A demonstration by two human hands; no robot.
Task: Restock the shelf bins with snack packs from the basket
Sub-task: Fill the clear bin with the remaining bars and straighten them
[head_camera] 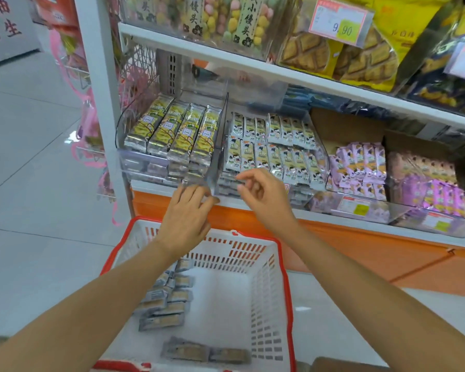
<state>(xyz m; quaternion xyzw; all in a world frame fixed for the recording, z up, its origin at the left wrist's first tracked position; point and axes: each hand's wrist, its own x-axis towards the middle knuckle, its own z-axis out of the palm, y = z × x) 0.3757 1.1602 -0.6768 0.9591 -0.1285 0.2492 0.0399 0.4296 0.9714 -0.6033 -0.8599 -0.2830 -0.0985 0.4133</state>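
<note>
The front of the clear bin (134, 163) is being touched by the left hand (188, 210), fingers flat, probably to steady it. The right hand (263, 197) is being held at its 3 o'clock, loosely curled and empty. Snack packs (161, 302) are being kept in the basket (263, 291) at 6 o'clock, within reach.

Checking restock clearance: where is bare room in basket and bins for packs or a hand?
Free: basket floor between the grey packs at its left and its right wall; left bin at its back, behind the yellow packs. Crowded: right bin, full of white packs.
</note>
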